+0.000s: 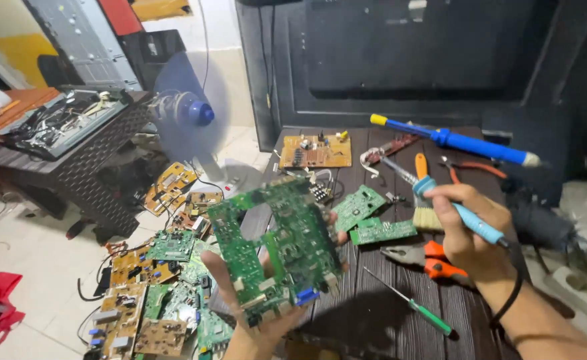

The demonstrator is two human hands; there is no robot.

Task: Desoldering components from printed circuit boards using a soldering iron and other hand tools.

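Observation:
My left hand (257, 319) holds up a large green circuit board (277, 247) from below, tilted toward me, over the left edge of a dark slatted table (373, 293). My right hand (470, 233) grips a blue-handled soldering iron (467, 219), its tip (400, 172) pointing up and left, away from the board. The iron's black cord runs down past my wrist.
On the table lie a brown circuit board (315, 151), two small green boards (371, 219), a blue desoldering pump (455, 140), a brush (425, 212), orange pliers (433, 259) and a green screwdriver (417, 307). Several boards (150, 280) litter the floor left. A fan (190, 113) stands behind.

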